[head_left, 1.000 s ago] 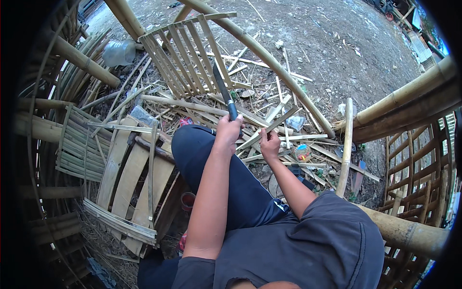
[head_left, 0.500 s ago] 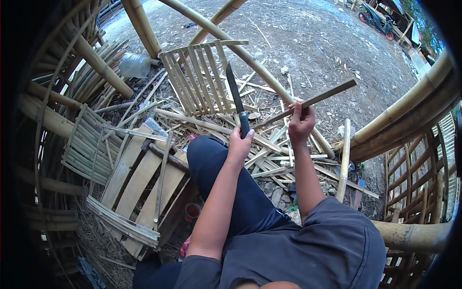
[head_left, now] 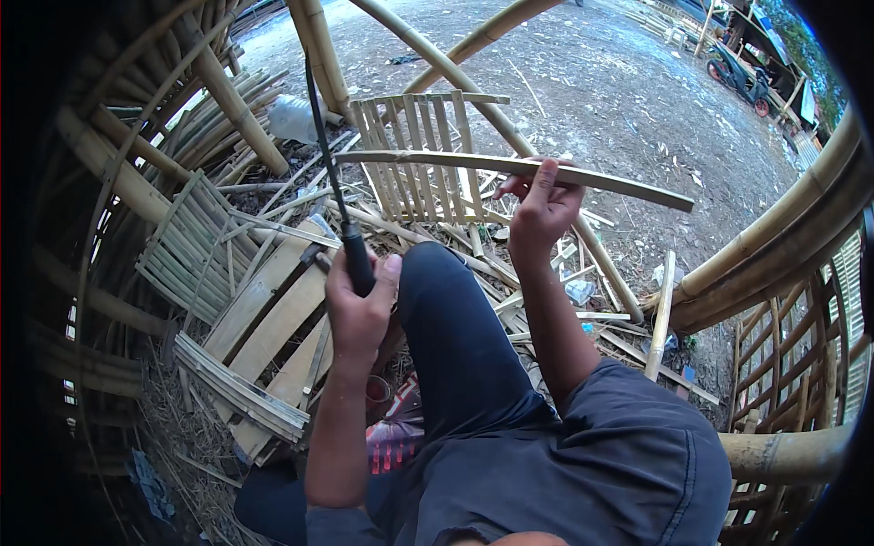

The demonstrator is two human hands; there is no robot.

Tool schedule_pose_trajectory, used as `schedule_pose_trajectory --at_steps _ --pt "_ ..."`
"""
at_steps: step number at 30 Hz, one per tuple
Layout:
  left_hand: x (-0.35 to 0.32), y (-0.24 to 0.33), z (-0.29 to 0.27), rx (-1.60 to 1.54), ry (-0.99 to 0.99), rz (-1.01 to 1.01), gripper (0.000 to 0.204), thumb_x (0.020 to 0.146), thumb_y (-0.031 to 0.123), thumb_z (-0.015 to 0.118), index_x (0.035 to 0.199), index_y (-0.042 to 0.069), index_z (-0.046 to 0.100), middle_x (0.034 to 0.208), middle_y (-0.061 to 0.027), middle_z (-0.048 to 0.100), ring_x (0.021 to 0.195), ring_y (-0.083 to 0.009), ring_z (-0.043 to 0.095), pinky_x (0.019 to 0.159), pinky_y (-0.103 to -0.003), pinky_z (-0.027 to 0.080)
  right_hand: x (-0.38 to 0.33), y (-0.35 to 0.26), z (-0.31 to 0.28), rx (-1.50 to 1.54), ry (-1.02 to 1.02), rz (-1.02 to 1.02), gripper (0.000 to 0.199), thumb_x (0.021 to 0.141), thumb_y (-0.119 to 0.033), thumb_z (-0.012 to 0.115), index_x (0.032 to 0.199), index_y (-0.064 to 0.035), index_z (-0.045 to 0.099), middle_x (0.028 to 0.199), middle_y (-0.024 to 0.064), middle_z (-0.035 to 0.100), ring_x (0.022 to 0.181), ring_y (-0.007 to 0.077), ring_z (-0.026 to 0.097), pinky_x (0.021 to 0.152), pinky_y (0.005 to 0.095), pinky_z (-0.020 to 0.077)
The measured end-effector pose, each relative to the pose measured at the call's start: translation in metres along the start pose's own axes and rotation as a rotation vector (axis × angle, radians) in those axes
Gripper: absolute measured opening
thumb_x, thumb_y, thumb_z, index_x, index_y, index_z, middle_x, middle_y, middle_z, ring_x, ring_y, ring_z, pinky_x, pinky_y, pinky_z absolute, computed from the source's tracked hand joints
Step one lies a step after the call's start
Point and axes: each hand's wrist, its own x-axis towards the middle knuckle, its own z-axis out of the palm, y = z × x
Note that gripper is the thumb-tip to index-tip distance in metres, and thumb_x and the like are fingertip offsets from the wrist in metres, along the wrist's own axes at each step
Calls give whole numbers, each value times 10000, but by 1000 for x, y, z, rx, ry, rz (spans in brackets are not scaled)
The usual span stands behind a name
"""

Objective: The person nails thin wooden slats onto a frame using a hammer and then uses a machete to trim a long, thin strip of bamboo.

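My left hand [head_left: 358, 305] is wrapped round the dark handle of a long knife [head_left: 330, 173], whose narrow blade points up and away, edge-on to me. In my right hand [head_left: 546, 218], a split bamboo strip [head_left: 437, 159] is pinched between thumb and fingers, right of its middle. It lies almost level, bowed slightly. Its left end comes up to the blade; whether they touch I cannot tell. Beyond the strip, a slatted bamboo panel [head_left: 423, 118] leans among the offcuts. My bent knee [head_left: 446, 282] is between the two forearms.
At left are a wooden bench with slats [head_left: 264, 309], a bundle of bamboo strips [head_left: 241, 387] and another slatted panel [head_left: 187, 246]. A clear plastic container [head_left: 293, 118] lies farther back. Thick bamboo poles [head_left: 765, 264] frame both sides. Cut strips litter the ground ahead.
My left hand has swung left and nearer with the knife. The bamboo strip has turned from a slant to nearly level, its left end now by the blade. The view has shifted slightly.
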Motion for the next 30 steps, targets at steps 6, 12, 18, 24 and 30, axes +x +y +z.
schedule_pose_trajectory --at_steps 6,12,18,24,30 --pt "-45 53 -136 292 244 134 176 952 100 750 951 57 579 830 58 468 692 -28 392 643 -187 354 -50 20 124 212 -323 359 240 1067 -138 553 1172 -22 371 741 117 595 500 174 593 427 321 518" --pt "-97 56 -213 700 453 98 225 902 68 769 1046 -15 617 1128 -102 655 918 -157 528 847 -281 436 -107 76 219 243 -876 734 329 1066 -144 555 1285 -24 339 842 146 650 523 208 622 433 334 497" --pt "-149 3 -248 772 520 -74 332 889 69 764 742 -17 479 1312 -229 669 1249 -351 647 1030 -419 483 -185 98 240 412 -1269 977 312 1095 -146 390 1398 -113 323 960 153 627 697 196 630 585 345 537" --pt "-175 -43 -244 586 392 -180 343 835 -36 768 1166 -52 678 886 -84 665 1091 -241 709 965 -370 518 -220 111 204 557 -1411 1134 378 1088 -178 417 1447 -130 309 1015 183 645 758 225 655 620 344 550" --pt "-173 -54 -234 551 335 -252 256 804 -46 773 1043 -42 682 1016 -141 753 933 -222 736 844 -358 559 -223 102 206 544 -1498 1134 366 1068 -133 545 1375 -52 363 1017 144 643 574 202 645 516 320 520"
